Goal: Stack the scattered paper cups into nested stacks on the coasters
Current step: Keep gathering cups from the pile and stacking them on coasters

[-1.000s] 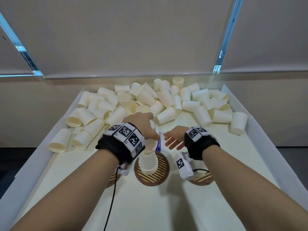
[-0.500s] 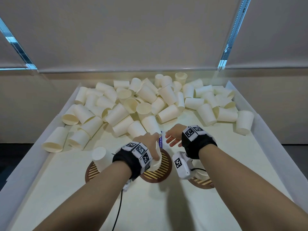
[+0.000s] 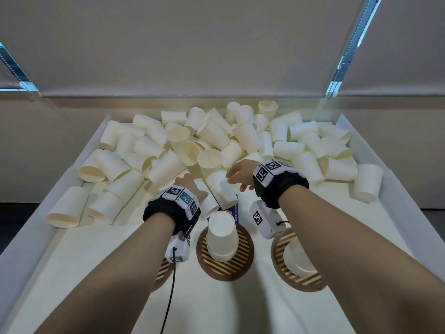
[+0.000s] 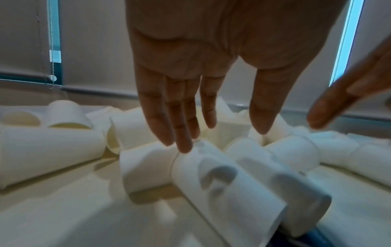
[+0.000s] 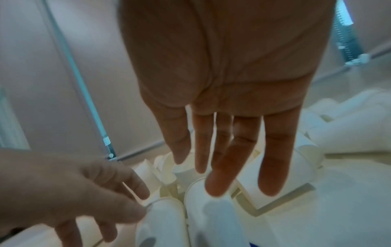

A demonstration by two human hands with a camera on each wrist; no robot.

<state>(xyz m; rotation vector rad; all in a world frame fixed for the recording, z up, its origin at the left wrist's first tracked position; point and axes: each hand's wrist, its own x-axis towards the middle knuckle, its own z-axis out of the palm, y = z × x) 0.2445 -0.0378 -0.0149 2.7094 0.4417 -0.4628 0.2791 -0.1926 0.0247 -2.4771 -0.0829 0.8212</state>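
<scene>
- Left hand (image 3: pixel 186 186): fingers straight & spread, holding nothing; tips at the base end of a cup (image 3: pixel 207 201) lying on its side, contact unclear.
- Right hand (image 3: pixel 240 173): fingers straight, apart, just over a 2nd lying cup (image 3: pixel 222 189) beside the 1st.
- Both cups at near edge of the cup pile (image 3: pixel 216 141) on the desk (image 3: pixel 216 309).
- Nested stack (image 3: pixel 220 237) upside down on the middle coaster (image 3: pixel 245 256), nearer the person than both hands.

Cups (image 3: pixel 249 138): matt cream paper, smooth, rolled rims. Coasters (image 3: pixel 243 266): dark wood, light slats, slight sheen. Bench (image 3: pixel 216 304): matt cream sheet. Wrist bands (image 3: pixel 281 186): black cloth, white plastic tag blocks.
</scene>
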